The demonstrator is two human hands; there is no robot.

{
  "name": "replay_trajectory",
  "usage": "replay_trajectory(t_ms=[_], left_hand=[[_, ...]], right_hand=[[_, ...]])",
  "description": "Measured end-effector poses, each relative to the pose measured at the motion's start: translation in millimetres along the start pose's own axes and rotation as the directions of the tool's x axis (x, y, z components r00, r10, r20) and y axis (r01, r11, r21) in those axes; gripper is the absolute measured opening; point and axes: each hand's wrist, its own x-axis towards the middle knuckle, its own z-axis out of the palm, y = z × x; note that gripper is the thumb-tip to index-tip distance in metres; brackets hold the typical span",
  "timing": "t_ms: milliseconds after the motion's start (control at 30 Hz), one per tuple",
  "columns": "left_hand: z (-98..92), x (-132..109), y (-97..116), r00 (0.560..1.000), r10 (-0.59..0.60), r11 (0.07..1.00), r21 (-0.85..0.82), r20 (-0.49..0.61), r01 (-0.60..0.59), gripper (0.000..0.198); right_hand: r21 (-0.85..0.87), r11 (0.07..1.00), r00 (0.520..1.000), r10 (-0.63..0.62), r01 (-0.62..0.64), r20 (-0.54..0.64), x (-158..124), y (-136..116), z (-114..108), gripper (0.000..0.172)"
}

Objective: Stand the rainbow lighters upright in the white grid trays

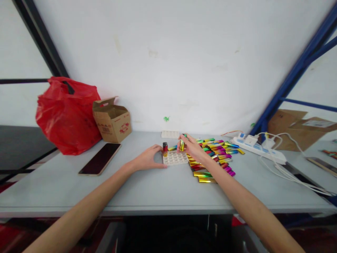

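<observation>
A white tray with rows of holes lies on the table in the middle of the head view. One red and gold lighter stands upright at its back left corner. My left hand curves around the tray's left side, thumb at the front corner and fingers near the back one. Between the fingertips of my right hand is a shiny gold-green lighter, held nearly upright above the tray's back right part. Many metallic-coloured lighters lie in a loose pile right of the tray, partly hidden under my right forearm.
Behind the tray, a second white tray lies near the wall. A phone, an open cardboard box and a red plastic bag are at the left. A power strip with white cables lies at the right.
</observation>
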Motion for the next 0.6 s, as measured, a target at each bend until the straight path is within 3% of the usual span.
replay_trajectory(t_ms=[100,200,400,600], left_hand=[[0.1,0.2,-0.3,1.000,0.000,1.000,-0.002,0.004,0.000,0.070],[-0.2,0.5,0.5,1.000,-0.005,1.000,-0.007,0.005,0.005,0.072],[-2.2,0.6,3.1,1.000,-0.004,1.000,-0.015,-0.002,0.004,0.070],[-3.4,0.0,5.0,1.000,-0.017,1.000,-0.009,0.002,0.017,0.072]], right_hand=[[-0.028,0.999,1.000,-0.017,0.017,-0.017,-5.3,8.2,2.0,0.055],[-0.222,0.974,0.994,-0.073,0.053,-0.082,-9.4,10.7,3.4,0.056],[-0.619,0.766,0.930,-0.333,0.172,-0.154,-10.8,11.7,4.1,0.051],[-0.756,0.628,0.917,-0.387,0.186,-0.096,-10.9,11.5,6.0,0.036]])
